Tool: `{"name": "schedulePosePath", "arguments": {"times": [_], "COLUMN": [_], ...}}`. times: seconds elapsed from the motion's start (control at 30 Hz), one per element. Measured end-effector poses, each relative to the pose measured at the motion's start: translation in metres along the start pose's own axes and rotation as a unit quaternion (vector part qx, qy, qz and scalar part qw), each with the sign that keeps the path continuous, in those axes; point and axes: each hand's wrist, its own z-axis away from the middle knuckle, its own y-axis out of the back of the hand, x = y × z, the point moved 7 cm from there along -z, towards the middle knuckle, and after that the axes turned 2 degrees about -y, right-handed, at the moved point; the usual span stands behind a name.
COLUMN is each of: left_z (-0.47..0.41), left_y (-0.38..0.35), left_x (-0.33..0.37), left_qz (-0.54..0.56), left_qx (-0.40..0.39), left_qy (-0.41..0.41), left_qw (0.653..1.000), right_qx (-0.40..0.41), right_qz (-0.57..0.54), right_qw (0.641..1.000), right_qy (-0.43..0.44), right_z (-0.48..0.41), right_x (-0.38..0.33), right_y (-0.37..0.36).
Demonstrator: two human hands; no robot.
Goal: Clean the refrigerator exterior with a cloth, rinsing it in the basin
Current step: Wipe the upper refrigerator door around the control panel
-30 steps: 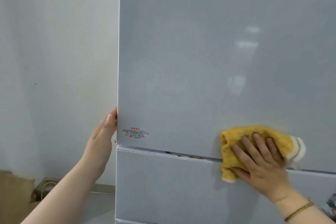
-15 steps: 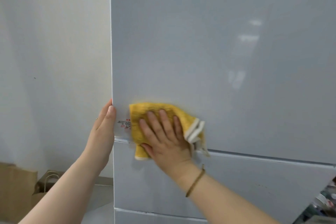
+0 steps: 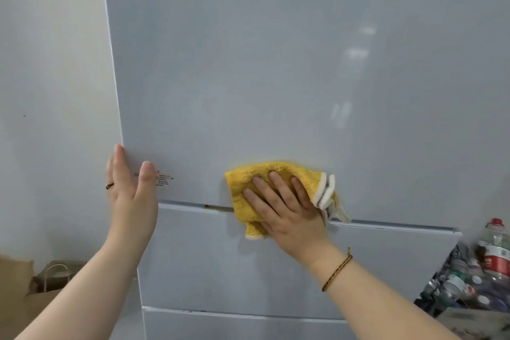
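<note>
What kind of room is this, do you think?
Probably a home kitchen or a corner beside it: a tall pale refrigerator with drawer fronts, plastic bottles crowded at lower right, and a paper bag at lower left.

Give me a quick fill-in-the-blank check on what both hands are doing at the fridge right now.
1. The right hand presses a ____ cloth flat against the refrigerator.
2. The left hand rests at the refrigerator's ____ edge.
3. A braided bracelet sits on the ____ wrist.
Missing words: yellow; left; right.
</note>
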Motion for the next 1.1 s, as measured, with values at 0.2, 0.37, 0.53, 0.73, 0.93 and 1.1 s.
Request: {"name": "schedulePosePath", "arguments": {"times": [0.2, 0.37, 0.53, 0.73, 0.93, 1.1], "left_z": [0.042, 0.073, 0.112, 0.114, 0.125, 0.136], "left_y": [-0.041, -0.068, -0.105, -0.073, 0.009, 0.104], "left_x": [0.02, 0.038, 0.058, 0.037, -0.001, -0.025], "left_qz": [-0.096, -0.09, -0.037, -0.068, 0.033, 0.049], "left_qx": [-0.003, -0.021, -0.227, -0.286, -0.22, -0.01], "left_qy": [-0.102, -0.183, -0.245, -0.06, 0.16, 0.206], "left_qw": [0.99, 0.979, 0.942, 0.954, 0.962, 0.977], "right_qx": [-0.049, -0.092, -0.112, -0.189, -0.371, -0.434], "right_qz": [0.004, -0.156, -0.452, -0.735, -0.834, -0.822], "right_qw": [0.998, 0.975, 0.824, 0.512, 0.177, 0.019], "right_qy": [-0.027, -0.129, -0.321, -0.403, -0.368, -0.369], "right_z": [0.083, 0.109, 0.084, 0.041, 0.005, -0.016], "right_x": [0.095, 0.131, 0.125, 0.066, -0.053, -0.151], "right_y": [0.023, 0.048, 0.056, 0.051, 0.045, 0.048]}}
